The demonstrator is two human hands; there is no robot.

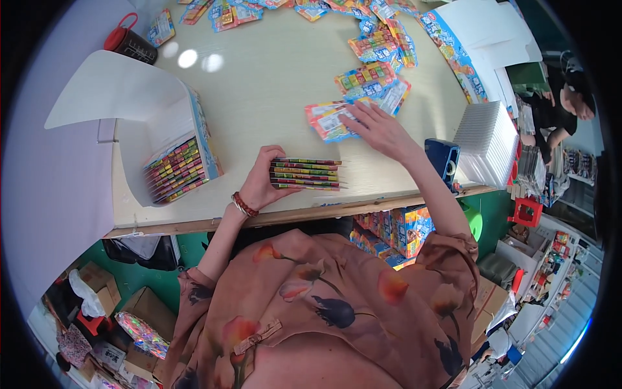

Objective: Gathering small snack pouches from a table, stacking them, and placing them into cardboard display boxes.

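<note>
My left hand [258,180] is closed round one end of a stack of thin, colourful candy packs [306,174], stood on edge on the table. Over a few flat blue-and-pink packs [328,123], my right hand [387,134] lies with its fingers stretched out, seemingly touching the top one. To the left stands a display box [206,139] with its white lid raised. Rows of similar packs [178,172] fill its lower part, edges upward. Beyond my right hand, more loose packs [366,78] trail away in an overlapping line.
A dark cup with a red handle [131,45] stands far left. At right are a blue tape dispenser [442,159], a stack of white trays [487,139] and an opened display carton [453,52]. Filled boxes [405,230] sit below the table edge. Another person [564,107] is far right.
</note>
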